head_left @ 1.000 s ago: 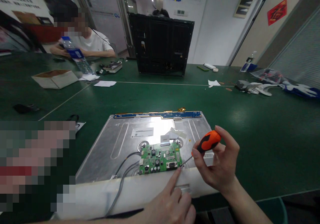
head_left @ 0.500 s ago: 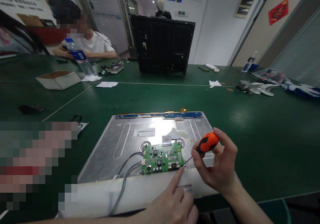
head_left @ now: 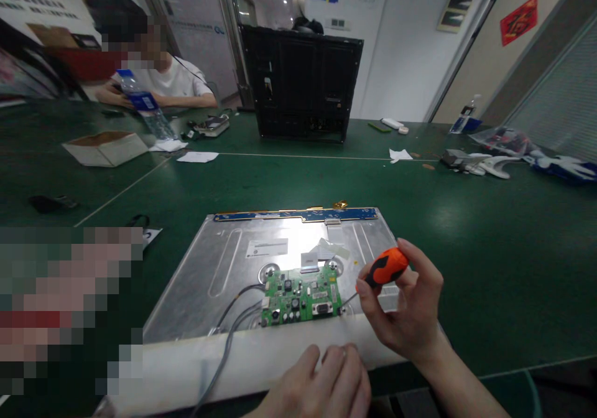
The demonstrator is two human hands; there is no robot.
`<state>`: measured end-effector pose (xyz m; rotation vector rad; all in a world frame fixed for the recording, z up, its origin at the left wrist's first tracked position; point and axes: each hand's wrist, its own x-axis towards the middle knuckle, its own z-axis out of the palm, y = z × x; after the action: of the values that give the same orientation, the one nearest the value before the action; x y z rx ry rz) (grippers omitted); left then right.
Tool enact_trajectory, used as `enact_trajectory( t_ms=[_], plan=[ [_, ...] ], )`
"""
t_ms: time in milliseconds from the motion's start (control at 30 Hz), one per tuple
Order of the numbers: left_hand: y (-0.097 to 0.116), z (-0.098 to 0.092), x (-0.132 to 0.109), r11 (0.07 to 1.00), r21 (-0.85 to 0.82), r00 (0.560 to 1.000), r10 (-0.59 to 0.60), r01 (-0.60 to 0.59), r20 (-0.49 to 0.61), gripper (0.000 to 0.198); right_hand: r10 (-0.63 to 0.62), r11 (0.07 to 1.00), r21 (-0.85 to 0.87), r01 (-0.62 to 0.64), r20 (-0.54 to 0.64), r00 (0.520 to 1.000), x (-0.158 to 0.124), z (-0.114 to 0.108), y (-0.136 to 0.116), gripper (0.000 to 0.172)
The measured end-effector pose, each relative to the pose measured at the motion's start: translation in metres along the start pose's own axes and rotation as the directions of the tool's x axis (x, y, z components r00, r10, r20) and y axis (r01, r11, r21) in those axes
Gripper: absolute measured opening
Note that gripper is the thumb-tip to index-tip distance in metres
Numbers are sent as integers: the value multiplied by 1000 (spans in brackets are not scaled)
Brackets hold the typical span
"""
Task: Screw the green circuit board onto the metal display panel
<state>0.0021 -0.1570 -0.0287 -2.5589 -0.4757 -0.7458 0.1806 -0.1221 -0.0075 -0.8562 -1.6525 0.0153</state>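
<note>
In the head view, the right hand (head_left: 410,306) is gripping a screwdriver (head_left: 390,265), its fingers closing around the handle, while the shaft is slanting down to the near right corner of a green circuit board (head_left: 303,293). The left hand (head_left: 321,380) is curling its fingers inward near the white strip (head_left: 177,368); whether they are pinching anything, I cannot tell. The board is lying on a metal panel (head_left: 186,293), close to its near edge, and the panel is resting on the green surface (head_left: 489,269).

With the shaft leaning so far over, the tip could be slipping sideways and scratching the board or the connector beside it. No finger is bracing that corner, so a hard twist might be shifting things. The grey cables (head_left: 228,343), looping near the left hand, could be getting snagged.

The board is showing dense small parts, silvery round capacitors and a dark-faced socket; the screwdriver's handle is showing bright orange with black patches.
</note>
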Motion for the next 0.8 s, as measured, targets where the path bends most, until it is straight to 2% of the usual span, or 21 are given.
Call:
enact_trajectory(
  t_ms=[133, 200, 467, 800],
  plan=[
    [0, -3, -3, 991, 92, 981, -108, 94, 160, 33, 0, 1000, 8, 0, 1, 1000, 1, 0, -1, 78],
    [1, -2, -6, 985, 109, 966, -157, 137, 207, 46, 1, 1000, 8, -1, -7, 1000, 1, 0, -1, 77],
    [9, 4, -16, 972, 157, 942, -210, 173, 263, 60, 2, 1000, 8, -2, -19, 1000, -1, 0, 1, 78],
    [10, 8, -20, 966, 131, 924, -253, 224, 286, 67, -3, 1000, -10, 3, -27, 1000, 0, 0, 0, 79]
  ],
)
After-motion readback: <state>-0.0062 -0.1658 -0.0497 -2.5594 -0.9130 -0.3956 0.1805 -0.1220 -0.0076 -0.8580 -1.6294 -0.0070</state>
